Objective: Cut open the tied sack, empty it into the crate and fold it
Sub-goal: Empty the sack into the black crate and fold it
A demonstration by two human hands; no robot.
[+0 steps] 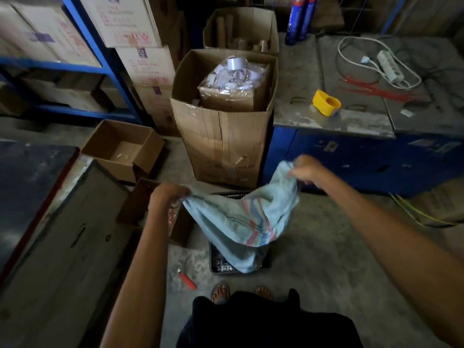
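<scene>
A pale blue woven sack (241, 222) with red and blue stripes hangs limp in front of me, held up by two corners. My left hand (167, 194) grips its left corner and my right hand (307, 169) grips the right corner, a little higher. The sack's open lower end droops into a black plastic crate (217, 266) on the floor by my feet. The sack hides most of the crate and what lies inside it. An orange-handled cutter (187, 279) lies on the floor to the left of the crate.
A tall cardboard box (221, 141) with a wrapped bundle stands right behind the crate. A smaller open carton (123, 149) sits at left, a grey worktable (334, 121) with a yellow tape dispenser (326, 102) at right. Blue shelving (82, 28) holds boxes at left.
</scene>
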